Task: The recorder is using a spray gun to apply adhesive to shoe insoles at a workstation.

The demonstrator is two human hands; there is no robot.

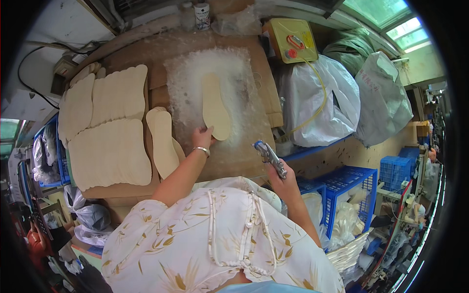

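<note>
A cream insole lies lengthwise on a whitened patch of the board. At the insole's near end, my left hand pinches its edge between thumb and fingers. My right hand is wrapped round a silver spray gun, whose blue-tipped nozzle points up and to the left, toward the insole but apart from it. Just left of my left forearm, a small pile of insoles rests on the cardboard. My fingers hide a bit of the held insole's edge.
Overlapping rows of insoles cover the left of the table. At the back right are a yellow canister with a yellow hose and large white sacks. Blue crates stand by my right arm. A can stands at the back.
</note>
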